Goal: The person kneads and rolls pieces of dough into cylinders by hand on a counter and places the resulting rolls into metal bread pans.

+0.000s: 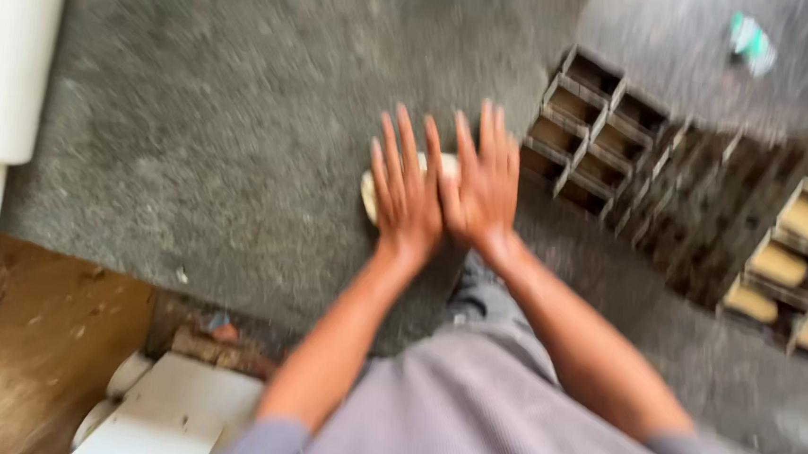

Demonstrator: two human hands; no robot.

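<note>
My left hand (405,191) and my right hand (481,180) lie side by side, palms down, fingers spread, on a pale lump of dough (369,192) on the grey stone worktop (220,148). Most of the dough is hidden under the hands; only its left edge and a bit between the fingers show. The picture is blurred by motion.
Dark metal loaf tins (586,126) stand in joined rows to the right; a further set at the far right (800,255) holds pale dough pieces. A white roll (3,66) hangs at the top left. Low left are a wooden surface (26,343) and a white object (173,415).
</note>
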